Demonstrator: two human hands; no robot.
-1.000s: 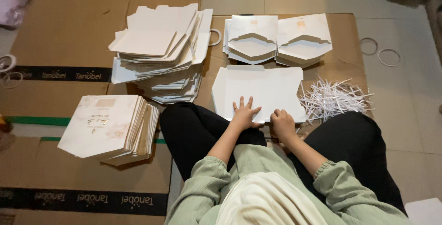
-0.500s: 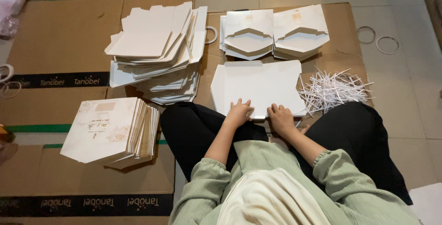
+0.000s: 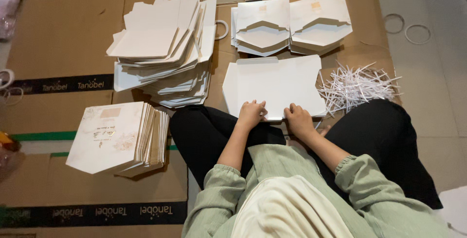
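Observation:
A flat white die-cut card sheet [image 3: 275, 82] lies on brown cardboard in front of my crossed legs. My left hand [image 3: 251, 114] rests with curled fingers on its near edge. My right hand [image 3: 299, 121] presses the same edge a little to the right. Both hands pinch or fold the bottom flap; the fingertips hide the fold itself.
A tall messy stack of white card blanks [image 3: 165, 53] sits at the left. A neater pile of folded printed envelopes [image 3: 119, 138] lies nearer. Two piles of folded white pieces [image 3: 292, 24] sit at the back. Shredded white paper strips [image 3: 357, 87] lie at the right. Tape rings [image 3: 406, 28] rest on the floor.
My left hand's fingers, spread flat on the sheet a second ago, have curled at its near edge. The view has shifted slightly; the sheet stays in place.

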